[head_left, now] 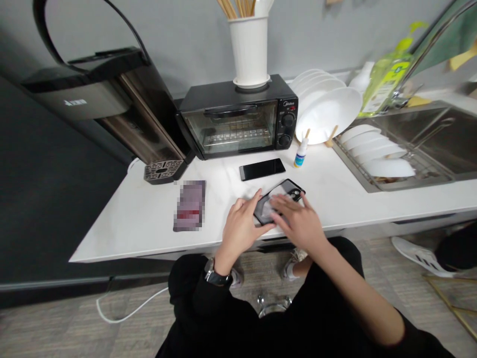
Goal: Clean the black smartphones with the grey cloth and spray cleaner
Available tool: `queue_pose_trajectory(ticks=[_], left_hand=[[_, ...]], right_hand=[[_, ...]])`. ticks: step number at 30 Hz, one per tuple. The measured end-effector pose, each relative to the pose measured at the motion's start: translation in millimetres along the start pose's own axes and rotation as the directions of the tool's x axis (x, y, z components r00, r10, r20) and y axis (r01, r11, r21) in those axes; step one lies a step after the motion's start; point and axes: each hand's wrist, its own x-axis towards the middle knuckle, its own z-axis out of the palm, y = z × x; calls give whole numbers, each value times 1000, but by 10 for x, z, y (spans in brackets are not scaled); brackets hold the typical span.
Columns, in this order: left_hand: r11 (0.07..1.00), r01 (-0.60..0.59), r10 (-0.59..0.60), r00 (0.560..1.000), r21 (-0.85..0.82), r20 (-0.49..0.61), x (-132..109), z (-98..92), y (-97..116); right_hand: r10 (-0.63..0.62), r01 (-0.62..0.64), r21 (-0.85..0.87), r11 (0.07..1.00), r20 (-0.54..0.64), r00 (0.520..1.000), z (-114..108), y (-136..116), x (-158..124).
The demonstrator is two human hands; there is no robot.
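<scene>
A clear phone case with black edges lies slanted near the counter's front edge; a dark camera area shows at its upper right corner. My left hand grips the left end of the case between thumb and fingers. With slightly blurred fingers, my right hand presses a crumpled white tissue against the case surface. Just beyond lies a black smartphone, screen up. A small white spray bottle with a blue label stands upright at the right. To the left is a flat purple item, blurred by pixelation.
A black toaster oven stands at the back, with a white cup of chopsticks on top. Left is a tall dispenser machine. White plates and a sink are at the right. Another person's shoe shows below.
</scene>
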Motion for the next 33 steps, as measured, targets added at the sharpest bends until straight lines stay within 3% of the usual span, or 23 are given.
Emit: queue_pose_trajectory(ticks=[3, 7, 9, 14, 20, 25, 28, 30, 31, 33], left_hand=[[1000, 7, -7, 1000, 22, -15, 7, 2, 11], [999, -8, 8, 1000, 41, -4, 9, -5, 8], [999, -20, 21, 1000, 46, -9, 5, -10, 15], [999, -2, 4, 999, 32, -44, 5, -9, 45], [998, 20, -19, 1000, 60, -5, 6, 1, 9], [999, -3, 5, 999, 37, -45, 11, 1, 24], [999, 8, -8, 1000, 42, -15, 19, -9, 24], [999, 13, -13, 1000, 42, 6, 20, -13, 18], [999, 12, -13, 1000, 41, 5, 18, -13, 16], [999, 8, -7, 1000, 36, -18, 15, -8, 16]], right_hand=[[140, -151, -112, 982, -94, 986, -2, 46, 48], [-93, 91, 27, 995, 56, 994, 43, -205, -7], [-153, 142, 108, 984, 94, 984, 32, -212, -11], [120, -122, -40, 992, -57, 991, -38, 13, 116], [-148, 131, 165, 977, 97, 984, 2, -216, 84], [103, -105, -44, 994, -47, 994, -24, 70, 152], [-65, 65, 21, 998, 25, 998, 10, 0, 135], [-210, 198, 119, 973, 99, 973, 23, -59, 123], [-226, 210, 135, 968, 111, 968, 18, -53, 132], [-119, 114, 65, 991, 69, 990, -11, 26, 177]])
